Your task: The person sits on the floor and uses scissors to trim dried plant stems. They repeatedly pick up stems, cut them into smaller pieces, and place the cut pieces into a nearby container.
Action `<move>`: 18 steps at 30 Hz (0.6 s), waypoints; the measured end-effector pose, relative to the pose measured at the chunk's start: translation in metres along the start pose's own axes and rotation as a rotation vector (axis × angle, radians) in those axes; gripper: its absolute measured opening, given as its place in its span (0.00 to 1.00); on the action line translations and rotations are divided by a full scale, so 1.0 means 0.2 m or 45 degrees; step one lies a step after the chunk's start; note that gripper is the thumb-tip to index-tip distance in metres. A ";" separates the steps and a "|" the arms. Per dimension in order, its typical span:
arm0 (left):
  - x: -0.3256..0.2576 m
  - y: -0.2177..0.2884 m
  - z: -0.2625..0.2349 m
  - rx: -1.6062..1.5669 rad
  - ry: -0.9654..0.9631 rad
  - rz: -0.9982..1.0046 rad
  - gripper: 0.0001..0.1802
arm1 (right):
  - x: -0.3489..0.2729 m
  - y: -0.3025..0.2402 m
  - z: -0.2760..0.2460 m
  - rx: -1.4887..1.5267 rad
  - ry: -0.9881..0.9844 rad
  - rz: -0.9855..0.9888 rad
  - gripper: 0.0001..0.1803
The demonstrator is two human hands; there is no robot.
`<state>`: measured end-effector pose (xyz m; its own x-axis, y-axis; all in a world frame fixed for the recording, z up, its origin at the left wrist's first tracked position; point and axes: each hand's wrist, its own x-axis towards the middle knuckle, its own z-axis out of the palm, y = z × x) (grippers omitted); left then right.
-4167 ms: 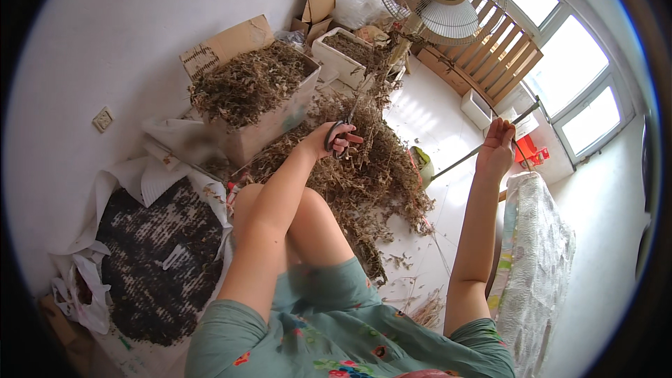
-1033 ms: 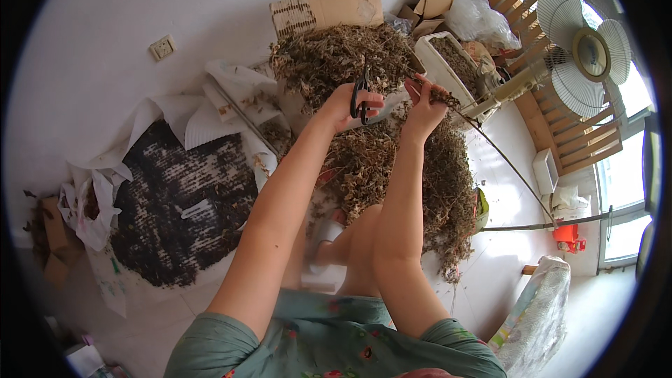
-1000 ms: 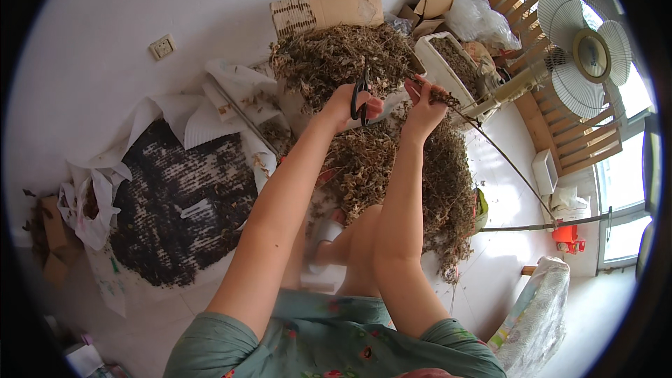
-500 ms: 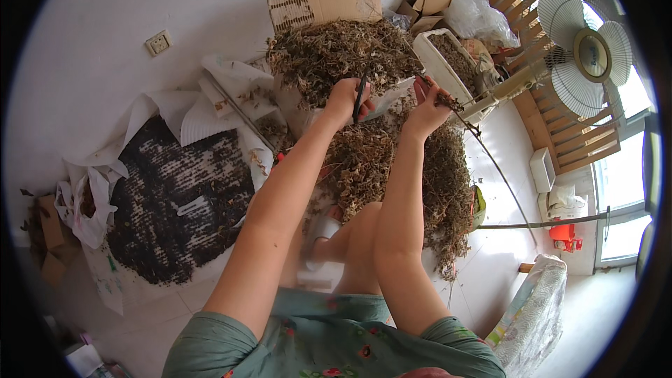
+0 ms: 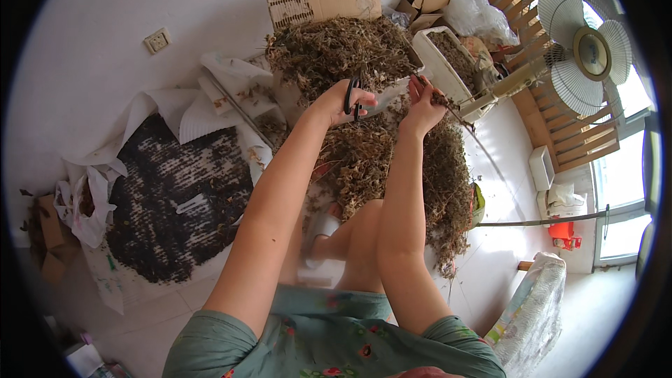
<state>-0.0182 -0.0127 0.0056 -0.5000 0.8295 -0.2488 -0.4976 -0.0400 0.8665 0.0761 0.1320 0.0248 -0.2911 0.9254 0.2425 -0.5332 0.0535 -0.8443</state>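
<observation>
My left hand (image 5: 333, 103) is closed on a pair of black-handled scissors (image 5: 355, 100), its finger loops standing apart. The blades are hard to make out against the plants. To the right, my right hand (image 5: 423, 110) pinches a thin dried plant stem (image 5: 467, 124) with brown shrivelled leaves. The stem slants down to the right, its far part blurred. Beyond my hands a heap of dried plants (image 5: 339, 52) fills a box. Below them, between my arms and beside my legs, lies another large pile of dried plants (image 5: 444, 189).
A white trough (image 5: 427, 52) of brown crumbled matter stands right of the heap. A standing fan (image 5: 584, 52) rises at the right before a wooden slatted rack (image 5: 584, 147). At left, dark bits cover a sheet (image 5: 178, 199). A pole (image 5: 539, 223) juts in from the right.
The scissors' loops have spread apart in my left hand, which has shifted slightly left. My right hand still holds the stem, whose long trailing part is now blurred.
</observation>
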 end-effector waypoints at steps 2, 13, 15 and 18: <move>0.01 0.00 -0.01 -0.003 0.029 -0.032 0.14 | 0.01 0.00 0.01 0.070 0.085 -0.102 0.06; 0.03 -0.02 0.03 0.021 -0.029 0.046 0.16 | -0.05 -0.01 0.08 -0.199 -0.215 -0.009 0.06; 0.04 -0.04 0.02 0.026 -0.023 0.048 0.14 | -0.04 -0.01 0.08 -0.238 -0.233 -0.019 0.06; 0.04 -0.03 0.02 0.143 -0.004 0.095 0.13 | -0.02 0.05 0.05 -0.167 -0.231 -0.019 0.06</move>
<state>-0.0165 -0.0044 -0.0008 -0.5307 0.8282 -0.1805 -0.3763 -0.0394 0.9256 0.0642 0.1245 0.0211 -0.4281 0.8423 0.3277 -0.4345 0.1261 -0.8918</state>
